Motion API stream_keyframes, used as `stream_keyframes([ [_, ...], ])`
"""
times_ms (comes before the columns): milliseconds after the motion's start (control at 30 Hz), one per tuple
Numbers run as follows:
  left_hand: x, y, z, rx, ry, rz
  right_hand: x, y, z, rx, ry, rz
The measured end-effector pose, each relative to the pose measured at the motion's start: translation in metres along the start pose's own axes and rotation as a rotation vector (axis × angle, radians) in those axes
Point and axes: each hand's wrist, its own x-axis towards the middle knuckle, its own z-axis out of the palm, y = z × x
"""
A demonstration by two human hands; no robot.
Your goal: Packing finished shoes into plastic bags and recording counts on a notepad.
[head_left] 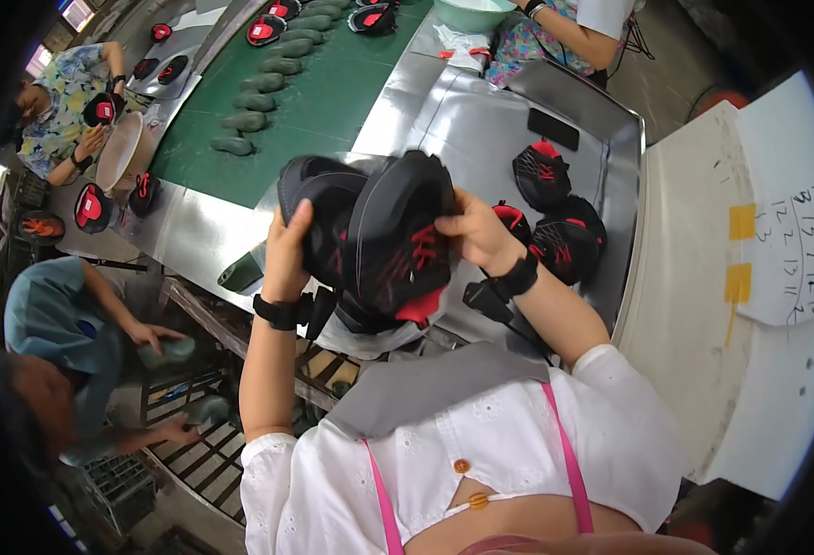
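Two black sneakers with red laces are held up side by side, soles slanting toward the far side. My left hand point(288, 252) grips the left sneaker point(322, 222) along its outer edge, thumb on top. Around the right sneaker point(400, 227) my right hand point(477, 229) is closed, its thumb pressing near the red lacing. A red patch shows at the near end of that sneaker. Below the pair, a dark item in clear plastic point(365, 333) is partly covered by the shoes.
Several black and red shoes point(564, 242) lie in the metal tray point(481, 139) to the right, with a black phone point(553, 129). Green shoe lasts point(245, 120) line the green conveyor belt point(333, 120) ahead. Co-workers work at the left and far side. A slatted rack point(189, 462) stands lower left.
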Motion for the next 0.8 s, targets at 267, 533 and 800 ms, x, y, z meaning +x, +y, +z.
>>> stream_keyframes([
  [267,0.01,-0.01,-0.08,-0.415,0.263,0.156,0.05,-0.013,-0.082,0.099,0.216,-0.071],
  [533,0.033,-0.01,-0.124,-0.506,0.453,0.196,0.014,0.06,-0.327,-0.344,1.133,-0.097],
  [800,0.148,0.037,-0.231,-0.342,0.738,0.51,-0.003,0.038,-0.248,-0.676,1.035,-0.264],
])
